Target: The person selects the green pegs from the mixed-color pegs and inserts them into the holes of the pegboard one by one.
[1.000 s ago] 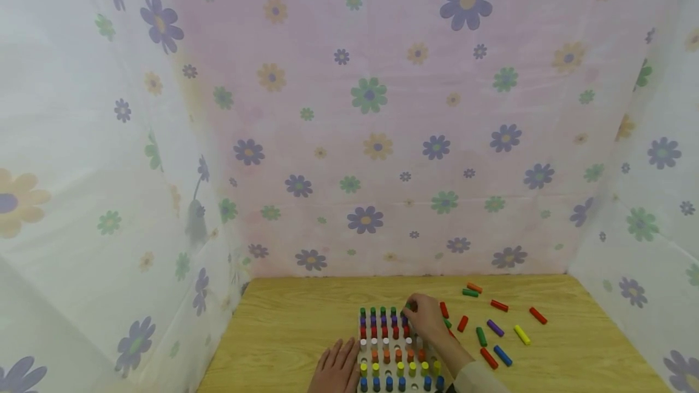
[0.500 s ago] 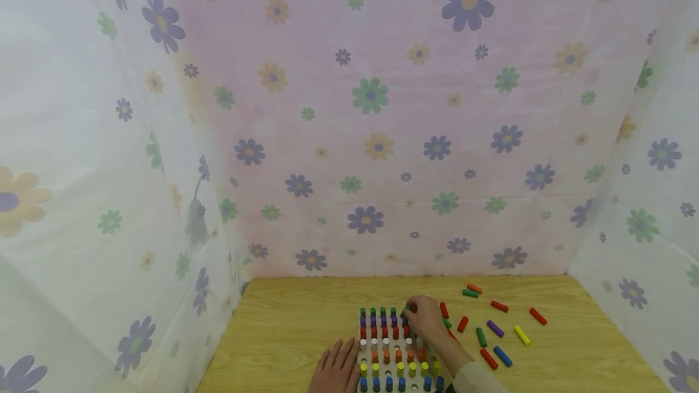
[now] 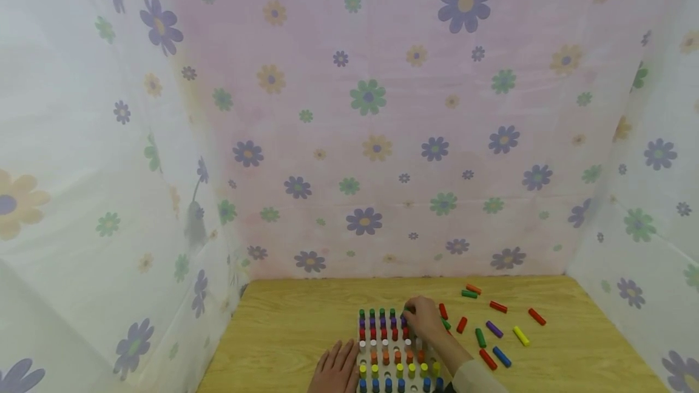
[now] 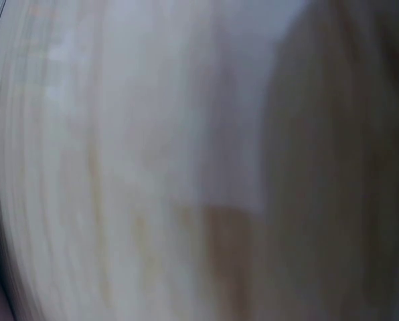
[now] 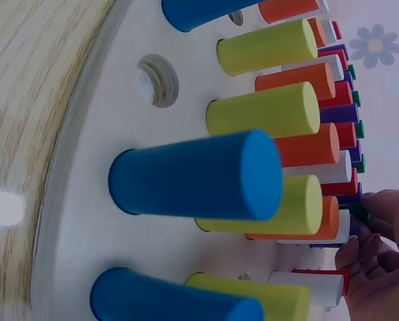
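A pale pegboard [image 5: 75, 200] stands at the table's front, with rows of blue, yellow, orange, white, red, purple and green pegs upright in it. At the far green row, my right hand [image 3: 428, 322] pinches a green peg [image 5: 360, 213] between thumb and fingers. The peg's lower end is hidden, so I cannot tell how deep it sits. My left hand [image 3: 335, 370] lies flat beside the board's left edge, fingers straight and fingertips close to it. In the left wrist view only a blurred wooden surface [image 4: 146, 167] shows.
Loose pegs lie scattered right of the board, among them a yellow peg [image 3: 521, 336], a blue peg [image 3: 502, 356] and a purple peg [image 3: 494, 329]. Some board holes [image 5: 159, 80] have no peg. Flowered sheets [image 3: 404, 114] wall in the wooden table [image 3: 284, 320].
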{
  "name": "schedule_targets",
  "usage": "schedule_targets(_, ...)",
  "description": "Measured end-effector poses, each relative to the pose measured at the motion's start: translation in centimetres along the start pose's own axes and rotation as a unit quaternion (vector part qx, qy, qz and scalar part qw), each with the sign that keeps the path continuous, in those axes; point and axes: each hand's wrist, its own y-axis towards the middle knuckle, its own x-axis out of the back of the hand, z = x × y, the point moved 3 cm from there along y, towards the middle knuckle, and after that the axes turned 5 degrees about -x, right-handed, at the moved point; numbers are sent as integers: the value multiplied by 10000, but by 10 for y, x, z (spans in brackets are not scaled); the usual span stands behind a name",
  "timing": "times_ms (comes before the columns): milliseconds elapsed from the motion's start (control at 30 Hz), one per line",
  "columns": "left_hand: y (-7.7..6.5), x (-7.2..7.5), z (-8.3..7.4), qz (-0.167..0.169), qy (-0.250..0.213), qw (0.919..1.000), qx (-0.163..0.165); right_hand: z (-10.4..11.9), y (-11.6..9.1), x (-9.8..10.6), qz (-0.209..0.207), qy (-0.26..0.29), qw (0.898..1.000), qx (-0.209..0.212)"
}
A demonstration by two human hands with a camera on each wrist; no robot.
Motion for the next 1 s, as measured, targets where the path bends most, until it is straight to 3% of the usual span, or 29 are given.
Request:
schedule_targets(367, -4, -6, -4, 45, 128, 9999, 17, -2, -6, -4, 75, -33, 9997, 244)
schedule_targets(600, -2, -4, -5, 22, 95, 9999, -48, -1, -6, -3, 61, -107, 9999, 104)
schedule_targets(833, 3, -1, 0, 152, -32, 9998, -109, -5, -5, -2, 154, 371, 9991, 100)
schedule_targets(1000, 2, -2, 2, 162, 22, 9999, -54, -1, -13, 8, 261, 562, 9973, 406)
